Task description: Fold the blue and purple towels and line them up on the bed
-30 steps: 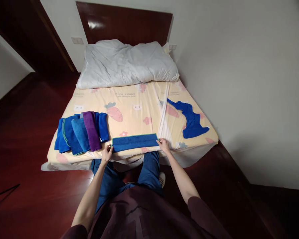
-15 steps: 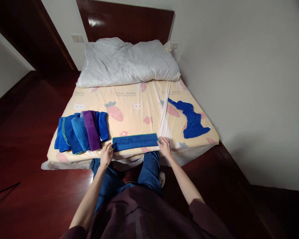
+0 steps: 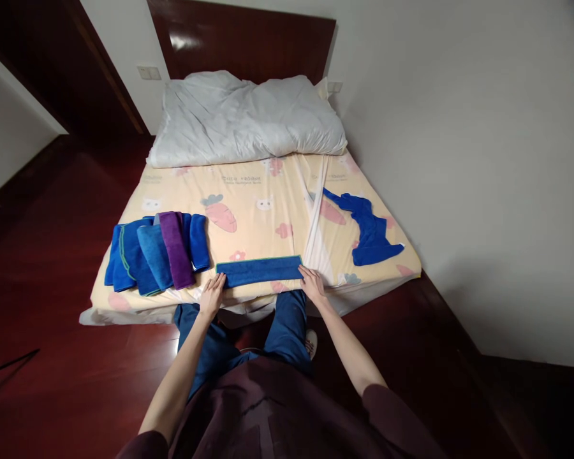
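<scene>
A blue towel [image 3: 261,271] with green edging lies folded into a long narrow strip along the near edge of the bed. My left hand [image 3: 212,294] rests on the strip's left end, its fingers stretched out flat. On the right end lie the extended fingers of my right hand [image 3: 312,284]. Neither hand grips the cloth. Left of the strip is a heap of folded towels, among them a purple towel [image 3: 176,252] and a lighter blue towel [image 3: 154,255]. Farther right, a crumpled blue towel [image 3: 370,229] spreads unevenly over the sheet.
The bed [image 3: 249,229] has a yellow sheet with carrot prints. A white quilt [image 3: 249,118] is bunched below the dark wooden headboard [image 3: 249,41]. A wall [image 3: 483,178] runs along the right side. My legs stand close against the bed's near edge.
Both hands have shifted slightly inward, from pinching the strip's two ends to lying on it with fingers extended. The towel strip stays in about the same place.
</scene>
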Demonstrator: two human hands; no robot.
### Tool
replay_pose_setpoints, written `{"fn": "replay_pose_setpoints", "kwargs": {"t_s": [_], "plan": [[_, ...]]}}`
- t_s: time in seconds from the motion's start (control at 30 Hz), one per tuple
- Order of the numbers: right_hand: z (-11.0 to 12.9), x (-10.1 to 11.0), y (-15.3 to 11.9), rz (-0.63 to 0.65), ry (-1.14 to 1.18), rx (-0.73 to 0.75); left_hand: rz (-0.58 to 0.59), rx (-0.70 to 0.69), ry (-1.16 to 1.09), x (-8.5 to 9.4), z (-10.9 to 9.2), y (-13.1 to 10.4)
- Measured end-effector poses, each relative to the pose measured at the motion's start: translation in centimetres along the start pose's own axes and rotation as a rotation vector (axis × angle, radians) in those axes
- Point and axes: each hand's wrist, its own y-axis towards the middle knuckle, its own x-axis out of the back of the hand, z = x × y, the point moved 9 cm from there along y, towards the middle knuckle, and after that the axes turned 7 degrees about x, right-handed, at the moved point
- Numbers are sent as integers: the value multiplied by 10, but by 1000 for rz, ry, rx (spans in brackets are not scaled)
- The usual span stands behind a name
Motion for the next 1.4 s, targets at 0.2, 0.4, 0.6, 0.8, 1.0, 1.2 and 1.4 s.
{"fn": "replay_pose_setpoints", "kwargs": {"t_s": [0.2,0.4,0.6,0.8,1.0,1.2,1.4], "plan": [[3,-6,6,36,-35,-56,0,2,4,-2,0,5],[-2,-7,5,-20,59,-41,-28,6,-104,2,4,4],[0,-1,-22,-55,70,15,-1,-5,-122,7,3,-20],[-1,-1,-42,-78,199,1,23,38,-252,2,13,-38],[-28,-6,-31,-125,447,-54,52,53,-455,4,31,-23],[-51,-20,-19,-134,637,-137,27,208,-609,11,45,-15],[-57,-25,-8,-207,716,-233,-14,462,-684,6,59,-8]]}}
